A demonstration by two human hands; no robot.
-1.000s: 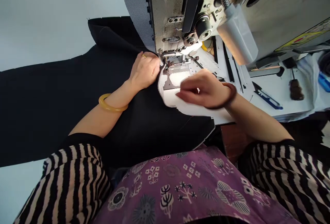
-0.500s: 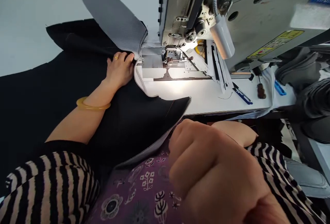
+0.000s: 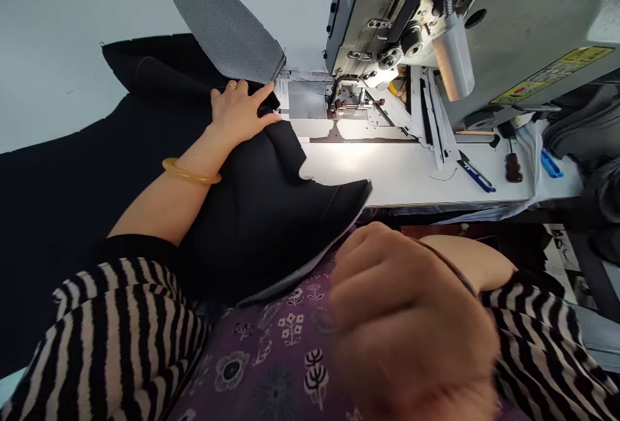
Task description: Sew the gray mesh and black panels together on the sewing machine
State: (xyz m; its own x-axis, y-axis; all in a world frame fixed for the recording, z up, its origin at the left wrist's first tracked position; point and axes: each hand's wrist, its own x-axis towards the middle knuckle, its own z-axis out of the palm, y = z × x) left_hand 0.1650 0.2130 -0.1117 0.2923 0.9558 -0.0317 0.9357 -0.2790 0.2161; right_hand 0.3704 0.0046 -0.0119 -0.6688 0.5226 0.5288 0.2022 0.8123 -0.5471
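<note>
My left hand lies with fingers spread on a large piece of black fabric, near its edge left of the sewing machine's needle area. Just beyond my fingertips a grey mesh fabric panel meets the black piece. Close to the camera, above my purple patterned apron, my right hand is closed in a fist, slightly blurred. Its fingertips are turned away, so anything inside it is hidden. The black fabric is apart from the needle and presser foot.
The machine head and its lamp stand over the white table. To the right lie white strips, blue-handled thread snips, a brown-handled tool and a blue cutter.
The black fabric and mesh panel have come leftward from under the needle. My left hand has spread its fingers, and the fabric's pale curved edge is turned under. My right hand has come back toward the camera.
</note>
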